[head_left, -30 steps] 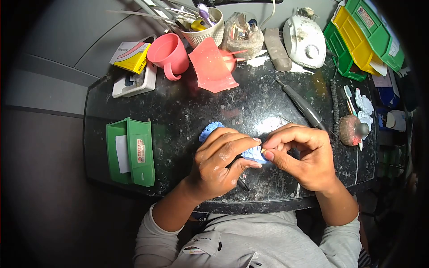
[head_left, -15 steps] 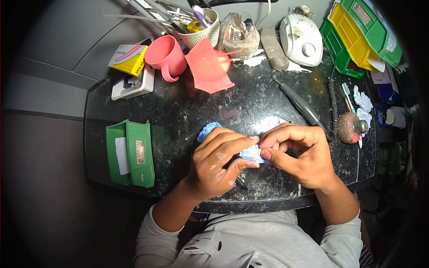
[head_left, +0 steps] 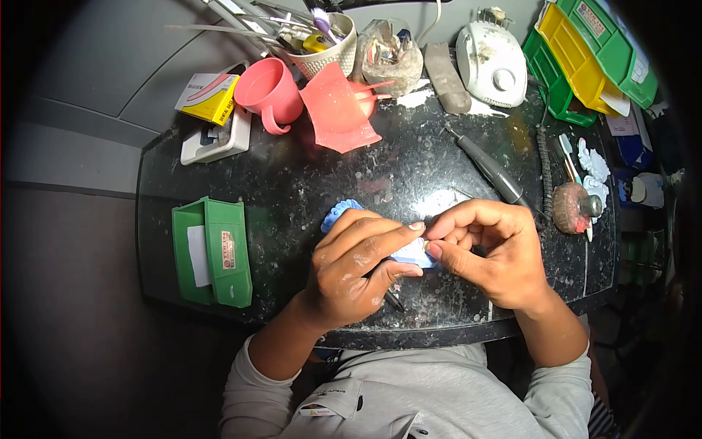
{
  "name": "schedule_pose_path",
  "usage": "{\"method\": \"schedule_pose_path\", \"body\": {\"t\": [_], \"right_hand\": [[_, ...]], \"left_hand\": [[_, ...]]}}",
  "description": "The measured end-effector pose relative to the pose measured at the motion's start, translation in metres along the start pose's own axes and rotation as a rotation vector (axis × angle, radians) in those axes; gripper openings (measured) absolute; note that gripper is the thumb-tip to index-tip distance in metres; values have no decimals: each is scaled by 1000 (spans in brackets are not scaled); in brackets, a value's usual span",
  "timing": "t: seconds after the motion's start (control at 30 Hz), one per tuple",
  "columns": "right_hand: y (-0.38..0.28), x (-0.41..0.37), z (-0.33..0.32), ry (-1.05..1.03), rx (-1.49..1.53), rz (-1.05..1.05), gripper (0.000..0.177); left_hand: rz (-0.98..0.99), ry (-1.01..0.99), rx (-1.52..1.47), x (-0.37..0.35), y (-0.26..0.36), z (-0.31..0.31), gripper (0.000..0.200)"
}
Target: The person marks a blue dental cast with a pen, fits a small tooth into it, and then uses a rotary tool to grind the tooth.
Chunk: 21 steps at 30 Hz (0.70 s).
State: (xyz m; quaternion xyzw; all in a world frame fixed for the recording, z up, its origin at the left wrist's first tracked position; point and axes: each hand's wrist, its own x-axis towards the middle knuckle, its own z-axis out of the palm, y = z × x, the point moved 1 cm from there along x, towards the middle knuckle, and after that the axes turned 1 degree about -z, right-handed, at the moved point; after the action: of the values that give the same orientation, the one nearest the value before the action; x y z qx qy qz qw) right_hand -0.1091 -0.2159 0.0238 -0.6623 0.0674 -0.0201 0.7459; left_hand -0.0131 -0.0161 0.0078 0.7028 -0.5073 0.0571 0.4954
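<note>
Near the front of the black table, my left hand (head_left: 358,267) is closed round a light blue plaster model (head_left: 413,253), its thumb below and fingers above. My right hand (head_left: 488,256) pinches at the model's right end, thumb and index finger together on a small pale piece (head_left: 428,247), mostly hidden by the fingertips. Another blue plaster model (head_left: 339,214) lies just behind my left hand, partly covered by it. A thin dark tool (head_left: 395,301) rests under my left hand, with only its end showing.
A green bin (head_left: 227,252) stands at left. Behind are a pink mug (head_left: 269,91), pink sheet (head_left: 338,110), woven tool cup (head_left: 335,58) and white control unit (head_left: 493,64). A grey handpiece (head_left: 491,170) lies behind my right hand, with a round burner-like jar (head_left: 572,208) at right.
Both hands have stayed nearly in place with the model between them. The view has shifted very slightly.
</note>
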Motion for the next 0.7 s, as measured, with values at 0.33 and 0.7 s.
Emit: {"method": "schedule_pose_path", "body": {"t": [0.33, 0.7], "right_hand": [[2, 2, -3, -8, -3, 7, 14], [1, 1, -1, -35, -53, -75, 11]], "left_hand": [[-6, -6, 27, 0, 0, 0, 44], [13, 25, -20, -2, -2, 3, 42]]}}
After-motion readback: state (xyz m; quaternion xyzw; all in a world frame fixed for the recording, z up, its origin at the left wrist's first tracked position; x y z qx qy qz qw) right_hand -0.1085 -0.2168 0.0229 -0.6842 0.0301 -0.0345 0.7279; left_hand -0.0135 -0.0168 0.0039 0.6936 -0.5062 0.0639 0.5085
